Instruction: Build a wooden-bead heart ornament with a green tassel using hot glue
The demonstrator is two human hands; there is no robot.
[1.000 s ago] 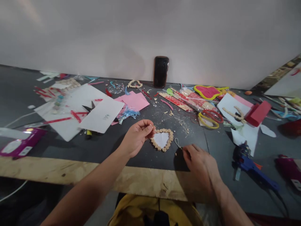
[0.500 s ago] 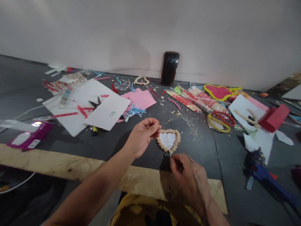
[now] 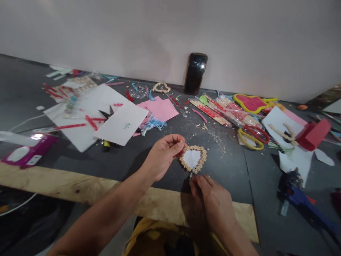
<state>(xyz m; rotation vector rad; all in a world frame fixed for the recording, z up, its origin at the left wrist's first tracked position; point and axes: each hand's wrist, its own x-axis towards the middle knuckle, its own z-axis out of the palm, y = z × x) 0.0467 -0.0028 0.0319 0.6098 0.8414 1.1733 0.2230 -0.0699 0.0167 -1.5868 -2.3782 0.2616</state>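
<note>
A small heart [image 3: 193, 159] with a white paper middle and a rim of beige beads lies on the dark tabletop [image 3: 133, 156]. My left hand [image 3: 162, 155] pinches the heart's upper left edge between thumb and fingers. My right hand [image 3: 211, 199] sits just below the heart's tip, its fingers closed on a thin loop of string or wire that is mostly hidden by the fingers.
Craft clutter fills the back: white sheets [image 3: 87, 110], black scissors [image 3: 106, 114], pink paper [image 3: 161, 108], a phone [image 3: 195, 73] leaning on the wall, red and yellow scissors [image 3: 252, 134], a red box [image 3: 313, 134]. A blue glue gun [image 3: 295, 193] lies at right, a purple packet [image 3: 26, 154] at left.
My right hand slid left from the heart's right side to just under its tip, carrying the thin loop. The left hand kept its pinch. The view shifted a little.
</note>
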